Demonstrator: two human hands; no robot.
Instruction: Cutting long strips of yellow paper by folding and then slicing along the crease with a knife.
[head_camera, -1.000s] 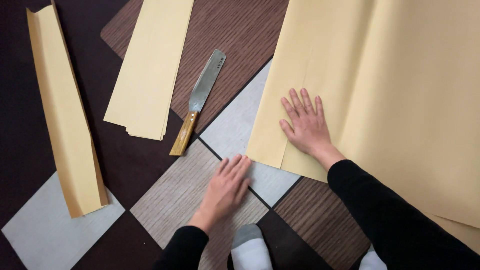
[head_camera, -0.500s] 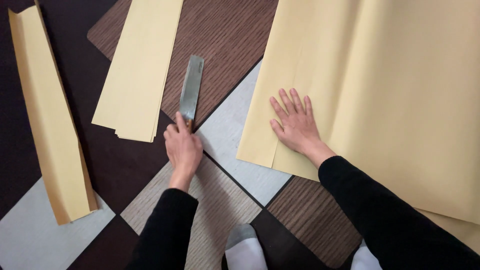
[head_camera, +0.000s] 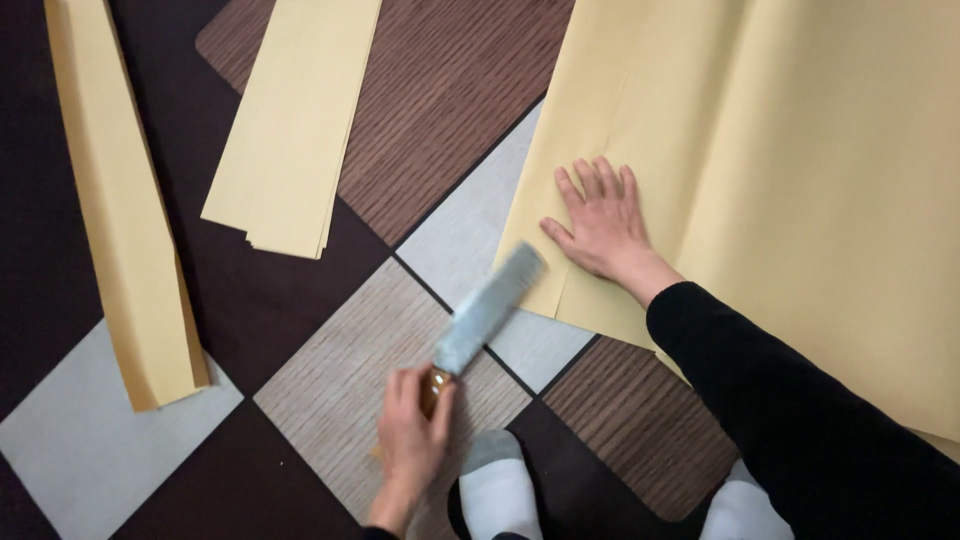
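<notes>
Head: L hand (head_camera: 410, 440) grips knife (head_camera: 485, 312).

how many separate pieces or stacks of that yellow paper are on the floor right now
3. A long narrow strip lies far left; a stack of cut sheets sits upper middle; the large sheet on the right is pinned by the right hand. More may lie outside the frame.

Patchwork floor (head_camera: 330, 350) (vinyl) bears yellow paper sheets (head_camera: 800, 170) and strips (head_camera: 290, 130).
</notes>
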